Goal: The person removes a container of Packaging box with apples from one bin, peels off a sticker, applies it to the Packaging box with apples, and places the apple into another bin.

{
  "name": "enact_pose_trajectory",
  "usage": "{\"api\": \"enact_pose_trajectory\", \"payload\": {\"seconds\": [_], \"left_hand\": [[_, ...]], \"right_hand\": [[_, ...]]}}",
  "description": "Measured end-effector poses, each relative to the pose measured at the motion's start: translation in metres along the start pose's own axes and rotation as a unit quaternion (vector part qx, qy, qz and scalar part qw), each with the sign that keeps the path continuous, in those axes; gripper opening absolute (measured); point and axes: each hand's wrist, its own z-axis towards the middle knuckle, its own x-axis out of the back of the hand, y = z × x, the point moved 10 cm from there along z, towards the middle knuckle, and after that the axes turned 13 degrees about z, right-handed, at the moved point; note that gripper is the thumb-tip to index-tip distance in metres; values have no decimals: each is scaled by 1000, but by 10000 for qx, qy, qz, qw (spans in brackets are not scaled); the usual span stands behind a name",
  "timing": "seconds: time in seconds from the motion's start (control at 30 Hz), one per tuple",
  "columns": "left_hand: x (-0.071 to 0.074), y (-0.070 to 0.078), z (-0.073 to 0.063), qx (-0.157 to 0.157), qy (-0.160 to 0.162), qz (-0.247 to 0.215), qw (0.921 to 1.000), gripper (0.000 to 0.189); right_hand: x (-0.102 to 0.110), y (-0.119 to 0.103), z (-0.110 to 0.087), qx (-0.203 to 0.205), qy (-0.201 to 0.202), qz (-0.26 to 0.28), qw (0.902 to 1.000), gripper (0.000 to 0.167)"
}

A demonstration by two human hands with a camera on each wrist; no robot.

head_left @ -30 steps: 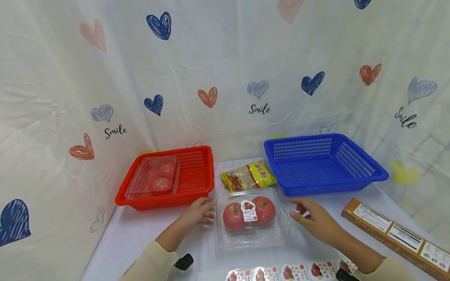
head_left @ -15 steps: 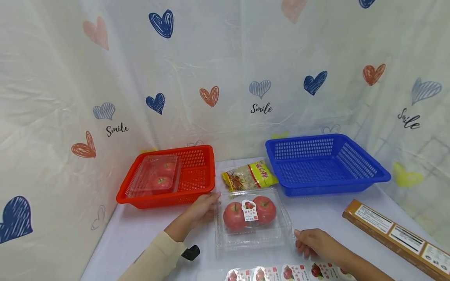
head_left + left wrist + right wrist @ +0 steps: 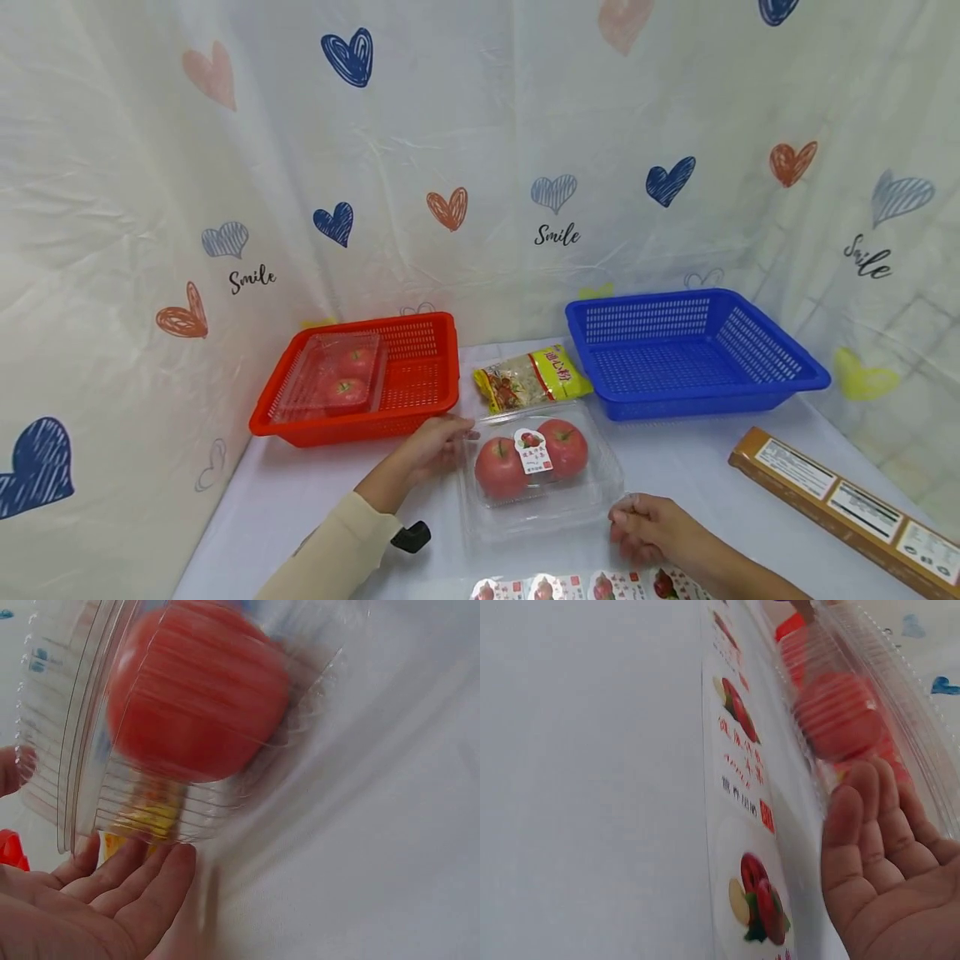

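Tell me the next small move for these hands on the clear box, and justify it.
Probably close the right hand gently on the clear box's near right corner. The left hand is at its left edge, while the right hand's fingers show no clear grip. The sticker sits on top, so steadying both sides seems sensible.

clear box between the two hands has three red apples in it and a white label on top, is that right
Not three: the head view shows two red apples in the clear box, which is between the left hand and right hand with a white label on top.
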Motion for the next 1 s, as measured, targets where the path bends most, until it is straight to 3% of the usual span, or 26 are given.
{"api": "enact_pose_trajectory", "payload": {"seconds": [0.3, 0.47, 0.67, 0.77, 1.0], "left_hand": [[-11, -11, -25, 88, -587, -62, 9982, 38], [-14, -10, -40, -179, -746, -136, 9970, 22], [-19, -6, -62, -374, -960, -75, 9946, 21], [-21, -4, -71, -409, -1137, -106, 9926, 24], [-40, 1, -91, -592, -1862, -252, 9804, 39]], "right_hand": [[12, -7, 6, 100, 840, 790, 9933, 32], [11, -13, 11, 380, 1469, 845, 9848, 31], [4, -24, 16, 546, 2158, 627, 9729, 41], [-3, -28, 20, 553, 2224, 622, 9714, 45], [-24, -34, 30, 358, 1921, 702, 9782, 70]]}}
